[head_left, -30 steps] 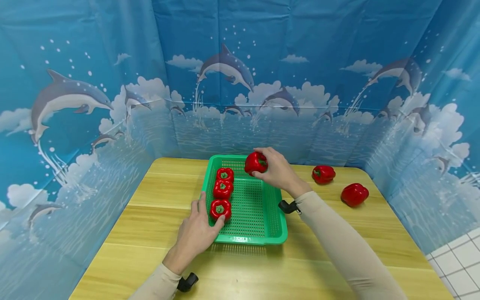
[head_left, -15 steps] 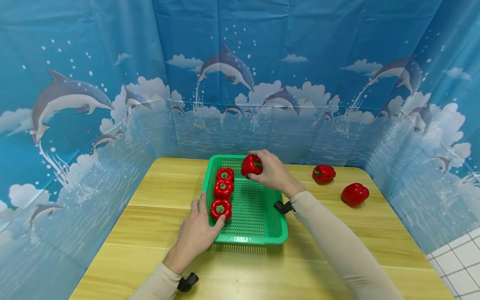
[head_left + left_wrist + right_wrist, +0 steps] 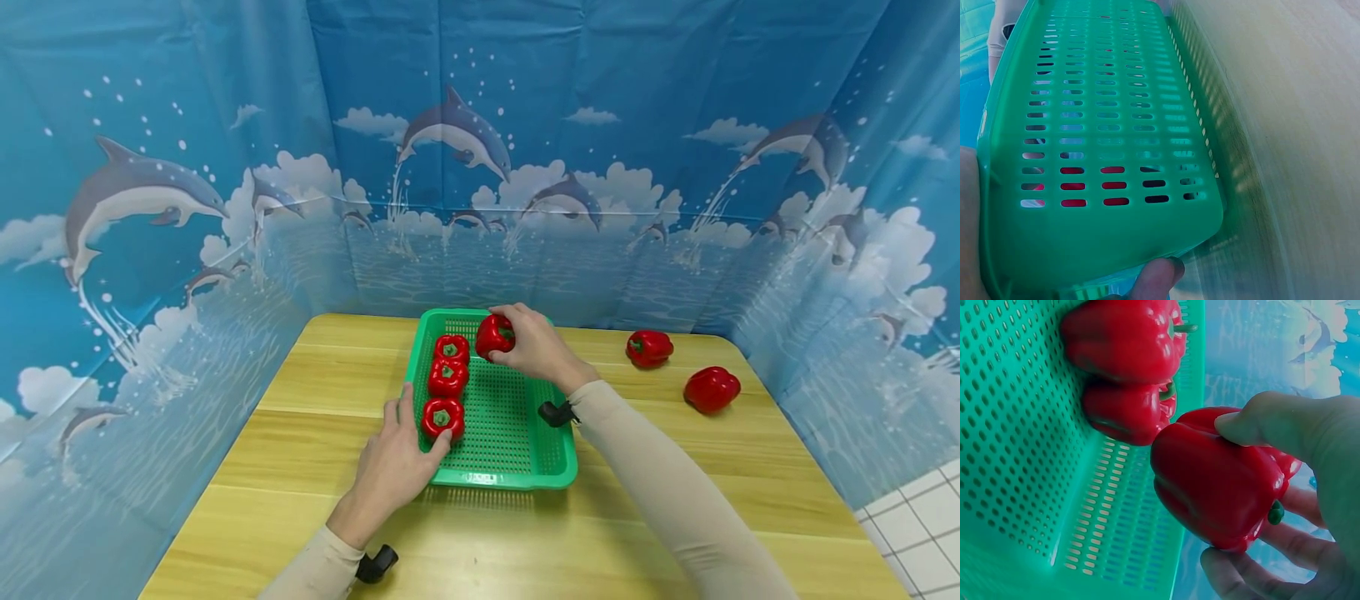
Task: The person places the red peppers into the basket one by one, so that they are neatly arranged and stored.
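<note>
In the head view my right hand [image 3: 534,343] holds a red bell pepper [image 3: 495,337] over the far part of a green plastic basket [image 3: 557,481]. The right wrist view shows the thumb on one side of this bell pepper [image 3: 1216,478] and fingers on the other, its green stem facing the palm. Three more red bell peppers stand stem up along the basket's left side: a far one [image 3: 452,348], a middle one [image 3: 447,379] and a near one [image 3: 442,419]. My left hand [image 3: 396,467] grips the basket's near left corner, with a fingertip [image 3: 1155,278] at its edge.
Two red bell peppers, one farther back [image 3: 649,348] and one nearer [image 3: 712,390], lie on the wooden table [image 3: 300,467] right of the basket. A blue dolphin-print curtain [image 3: 480,250] hangs behind the table and along both sides.
My right hand has moved left and slightly toward me with the bell pepper, closer to the row of peppers. The left hand and the basket stay in place.
</note>
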The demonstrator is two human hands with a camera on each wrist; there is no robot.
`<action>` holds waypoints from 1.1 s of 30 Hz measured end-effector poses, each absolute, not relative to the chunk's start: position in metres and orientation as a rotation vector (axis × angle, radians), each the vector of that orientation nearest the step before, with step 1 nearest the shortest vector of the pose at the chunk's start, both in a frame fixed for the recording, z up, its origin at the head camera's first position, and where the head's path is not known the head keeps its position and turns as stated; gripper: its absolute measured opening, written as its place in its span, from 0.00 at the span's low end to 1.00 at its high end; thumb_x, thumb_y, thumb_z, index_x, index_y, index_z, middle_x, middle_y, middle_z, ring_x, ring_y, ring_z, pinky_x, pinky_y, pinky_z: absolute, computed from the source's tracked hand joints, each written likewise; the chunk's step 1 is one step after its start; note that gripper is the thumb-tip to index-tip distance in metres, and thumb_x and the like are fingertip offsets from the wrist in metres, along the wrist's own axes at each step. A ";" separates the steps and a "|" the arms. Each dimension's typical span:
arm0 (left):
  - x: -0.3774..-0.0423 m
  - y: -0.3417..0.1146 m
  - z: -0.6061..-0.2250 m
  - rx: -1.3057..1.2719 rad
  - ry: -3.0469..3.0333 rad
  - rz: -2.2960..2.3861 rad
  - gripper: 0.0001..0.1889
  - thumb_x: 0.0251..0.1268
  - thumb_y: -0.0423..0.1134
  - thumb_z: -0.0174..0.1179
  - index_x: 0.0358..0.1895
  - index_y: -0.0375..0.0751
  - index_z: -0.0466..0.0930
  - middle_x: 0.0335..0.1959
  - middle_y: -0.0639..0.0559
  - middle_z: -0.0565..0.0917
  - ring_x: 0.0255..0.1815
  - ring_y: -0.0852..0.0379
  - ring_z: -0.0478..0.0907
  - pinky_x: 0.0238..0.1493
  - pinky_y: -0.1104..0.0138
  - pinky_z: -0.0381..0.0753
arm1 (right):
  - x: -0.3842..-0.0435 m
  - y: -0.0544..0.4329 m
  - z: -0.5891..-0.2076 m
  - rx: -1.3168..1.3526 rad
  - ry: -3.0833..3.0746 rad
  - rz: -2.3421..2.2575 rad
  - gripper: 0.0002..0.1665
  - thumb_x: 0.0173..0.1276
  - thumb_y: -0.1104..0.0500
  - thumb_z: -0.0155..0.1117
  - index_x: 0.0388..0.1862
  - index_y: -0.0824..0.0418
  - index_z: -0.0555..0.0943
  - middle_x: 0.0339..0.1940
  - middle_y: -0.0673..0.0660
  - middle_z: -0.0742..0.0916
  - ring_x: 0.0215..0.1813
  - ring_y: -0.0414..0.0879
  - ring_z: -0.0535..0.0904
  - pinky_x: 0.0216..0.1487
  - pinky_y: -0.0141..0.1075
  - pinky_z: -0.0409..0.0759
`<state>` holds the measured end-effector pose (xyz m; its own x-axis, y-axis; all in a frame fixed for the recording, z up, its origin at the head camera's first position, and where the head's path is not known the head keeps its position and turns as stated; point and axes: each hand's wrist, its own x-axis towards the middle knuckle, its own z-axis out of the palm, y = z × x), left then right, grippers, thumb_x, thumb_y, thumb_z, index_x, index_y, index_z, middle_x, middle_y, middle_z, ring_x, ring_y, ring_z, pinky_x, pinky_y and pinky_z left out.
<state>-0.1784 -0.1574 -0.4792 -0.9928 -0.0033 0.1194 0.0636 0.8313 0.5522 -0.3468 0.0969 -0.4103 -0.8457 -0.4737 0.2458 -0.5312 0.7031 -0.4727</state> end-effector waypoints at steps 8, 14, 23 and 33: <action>-0.179 -0.158 -0.479 -0.053 -2.894 -0.877 0.58 0.83 0.63 0.66 0.98 0.33 0.44 0.85 0.28 0.71 0.16 0.52 0.69 0.19 0.63 0.71 | -0.351 0.092 -0.418 0.831 -2.823 0.791 0.45 0.76 0.54 0.85 0.87 0.62 0.77 0.71 0.66 0.88 0.67 0.62 0.89 0.65 0.56 0.94; -0.179 -0.158 -0.479 -0.053 -2.889 -0.870 0.58 0.82 0.63 0.67 0.97 0.33 0.45 0.85 0.28 0.72 0.16 0.52 0.69 0.18 0.64 0.71 | -0.354 0.090 -0.421 0.848 -2.853 0.815 0.46 0.76 0.55 0.85 0.87 0.65 0.77 0.70 0.66 0.88 0.67 0.63 0.89 0.66 0.56 0.93; -0.179 -0.157 -0.479 -0.038 -2.895 -0.887 0.58 0.82 0.63 0.67 0.98 0.34 0.45 0.86 0.28 0.71 0.16 0.51 0.69 0.19 0.63 0.71 | -0.362 0.086 -0.427 0.819 -2.933 0.824 0.45 0.76 0.56 0.84 0.87 0.65 0.76 0.78 0.68 0.86 0.74 0.64 0.87 0.70 0.58 0.91; -0.179 -0.157 -0.479 -0.040 -2.892 -0.889 0.58 0.82 0.62 0.67 0.98 0.34 0.45 0.85 0.28 0.71 0.16 0.52 0.69 0.18 0.63 0.71 | -0.370 0.082 -0.435 0.813 -2.990 0.833 0.46 0.77 0.57 0.84 0.88 0.66 0.76 0.79 0.68 0.86 0.77 0.63 0.86 0.68 0.54 0.93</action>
<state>-0.1793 -0.1569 -0.4794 -0.9929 -0.0087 0.1183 0.0592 0.8275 0.5583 -0.3700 0.0820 -0.4352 -0.8696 -0.4890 0.0691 -0.4543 0.7373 -0.5001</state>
